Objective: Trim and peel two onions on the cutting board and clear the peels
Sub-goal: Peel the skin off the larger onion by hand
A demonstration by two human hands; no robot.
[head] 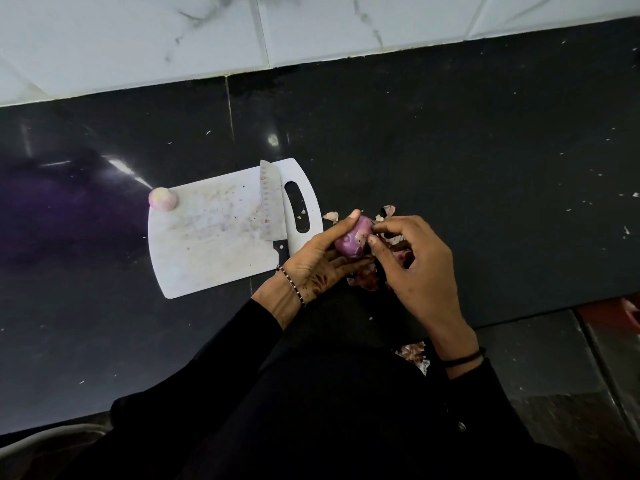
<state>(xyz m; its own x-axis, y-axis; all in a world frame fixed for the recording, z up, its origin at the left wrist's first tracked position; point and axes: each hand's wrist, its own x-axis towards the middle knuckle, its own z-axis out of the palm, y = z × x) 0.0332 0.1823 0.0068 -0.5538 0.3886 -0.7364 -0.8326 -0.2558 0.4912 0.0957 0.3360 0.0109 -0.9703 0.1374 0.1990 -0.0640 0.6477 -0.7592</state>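
Note:
My left hand [317, 261] grips a purple onion [351, 242] above the black counter, just right of the white cutting board [214, 233]. My right hand [412, 261] pinches a bit of skin at the onion's right end. A peeled, pale pink onion [162, 199] sits at the board's far left corner. A knife [272, 206] lies on the board beside its handle slot, blade pointing away from me. Loose peels [363, 280] lie on the counter under my hands, and a few more peel scraps [330, 216] lie past the onion.
The black counter [485, 168] runs to a white marble-tiled wall [311, 29] at the back. Another peel scrap [414, 353] rests at the counter's front edge by my right wrist. Small flecks dot the counter on the right.

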